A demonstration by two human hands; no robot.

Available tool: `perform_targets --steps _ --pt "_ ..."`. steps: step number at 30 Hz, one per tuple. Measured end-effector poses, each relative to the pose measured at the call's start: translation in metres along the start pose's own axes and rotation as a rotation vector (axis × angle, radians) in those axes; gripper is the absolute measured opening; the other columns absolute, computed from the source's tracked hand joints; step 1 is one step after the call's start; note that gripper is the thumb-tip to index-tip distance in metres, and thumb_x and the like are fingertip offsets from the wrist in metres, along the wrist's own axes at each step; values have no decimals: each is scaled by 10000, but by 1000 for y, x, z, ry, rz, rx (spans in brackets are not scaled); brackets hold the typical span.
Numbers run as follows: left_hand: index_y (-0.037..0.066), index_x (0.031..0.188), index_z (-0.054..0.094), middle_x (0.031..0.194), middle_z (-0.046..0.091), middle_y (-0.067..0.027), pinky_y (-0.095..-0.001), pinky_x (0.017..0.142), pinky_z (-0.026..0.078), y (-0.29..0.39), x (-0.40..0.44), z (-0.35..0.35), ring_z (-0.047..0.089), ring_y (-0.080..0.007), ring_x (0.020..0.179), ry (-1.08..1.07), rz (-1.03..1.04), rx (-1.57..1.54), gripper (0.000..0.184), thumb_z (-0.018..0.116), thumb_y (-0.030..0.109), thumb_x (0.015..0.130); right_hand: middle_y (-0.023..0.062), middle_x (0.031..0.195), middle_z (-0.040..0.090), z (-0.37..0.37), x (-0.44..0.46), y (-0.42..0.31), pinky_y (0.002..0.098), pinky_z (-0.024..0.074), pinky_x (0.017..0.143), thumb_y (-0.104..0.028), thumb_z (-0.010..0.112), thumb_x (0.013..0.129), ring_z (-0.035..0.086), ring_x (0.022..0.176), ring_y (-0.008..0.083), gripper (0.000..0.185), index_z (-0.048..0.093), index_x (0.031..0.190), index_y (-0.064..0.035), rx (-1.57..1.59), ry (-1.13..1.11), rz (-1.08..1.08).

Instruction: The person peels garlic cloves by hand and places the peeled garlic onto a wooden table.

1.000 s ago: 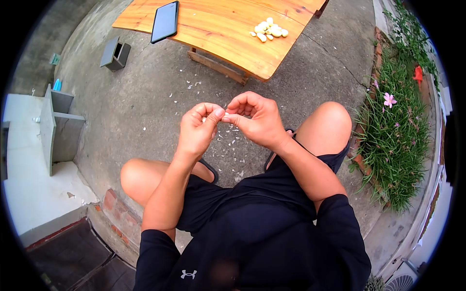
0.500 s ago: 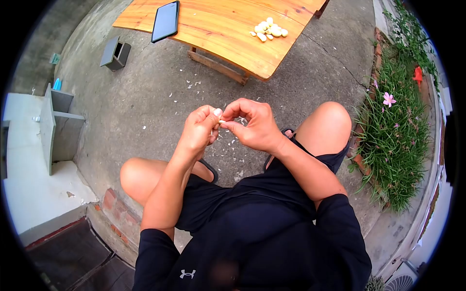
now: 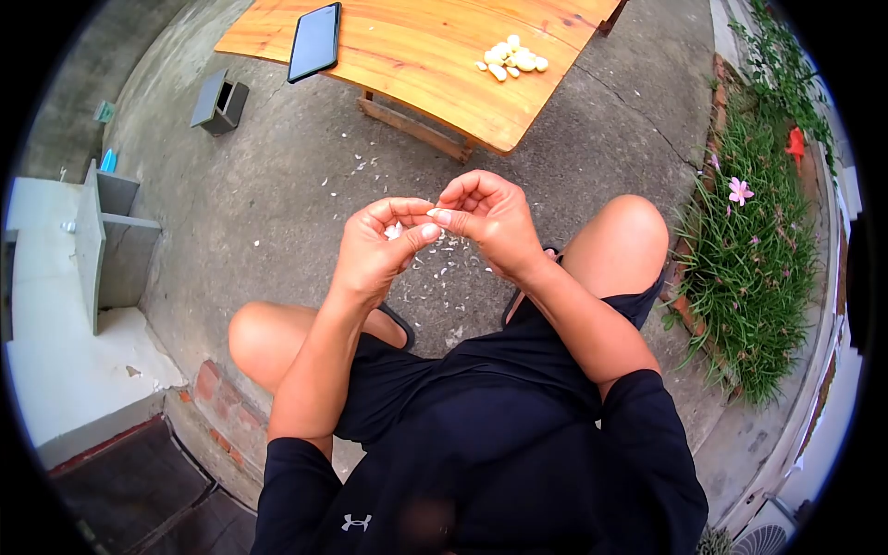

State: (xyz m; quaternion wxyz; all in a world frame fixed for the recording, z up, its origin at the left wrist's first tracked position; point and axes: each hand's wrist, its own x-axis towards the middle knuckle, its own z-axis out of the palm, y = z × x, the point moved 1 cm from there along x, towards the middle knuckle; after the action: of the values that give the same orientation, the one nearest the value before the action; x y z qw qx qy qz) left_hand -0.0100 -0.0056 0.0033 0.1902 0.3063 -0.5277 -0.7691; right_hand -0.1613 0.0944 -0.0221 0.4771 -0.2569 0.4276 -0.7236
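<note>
My left hand (image 3: 375, 242) is curled in front of my knees, with white papery garlic skin (image 3: 394, 230) caught in its fingers. Its index fingertip meets my right hand (image 3: 490, 222), whose thumb and index finger pinch a small pale piece, apparently a garlic clove (image 3: 432, 213); most of it is hidden by the fingertips. Beyond both hands, a small pile of pale yellow peeled garlic cloves (image 3: 511, 58) lies on the wooden table (image 3: 416, 55).
A dark-framed tablet (image 3: 314, 42) lies at the table's left edge. White skin flakes (image 3: 449, 277) are scattered over the concrete ground. A small grey box (image 3: 219, 104) stands left of the table. Grassy plants with pink flowers (image 3: 740, 191) border the right side.
My hands have risen slightly, and my left thumb has moved away from its index finger. White skin now shows within my left hand.
</note>
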Motion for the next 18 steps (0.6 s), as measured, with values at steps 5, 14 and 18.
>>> perform_targets --steps 5,14,18 --pt "21 1054 727 787 699 -5 -166 437 343 -10 3 -2 485 -10 527 46 62 31 201 789 11 863 70 934 704 -3 -1 5 266 572 795 60 744 847 683 849 123 172 667 992 6 -19 28 -2" --pt "-7 1098 726 861 724 -33 -170 567 453 -11 3 2 585 -31 667 62 207 114 241 780 -17 864 85 931 714 -1 -1 5 269 583 757 33 685 902 690 827 126 127 662 1027 37 -25 20 46" --pt "-9 1120 733 944 740 -53 -199 692 520 -15 5 -4 637 -64 788 77 234 229 264 771 -33 861 86 910 714 -3 3 8 264 576 721 14 677 916 681 787 121 125 661 1037 41 -70 22 98"
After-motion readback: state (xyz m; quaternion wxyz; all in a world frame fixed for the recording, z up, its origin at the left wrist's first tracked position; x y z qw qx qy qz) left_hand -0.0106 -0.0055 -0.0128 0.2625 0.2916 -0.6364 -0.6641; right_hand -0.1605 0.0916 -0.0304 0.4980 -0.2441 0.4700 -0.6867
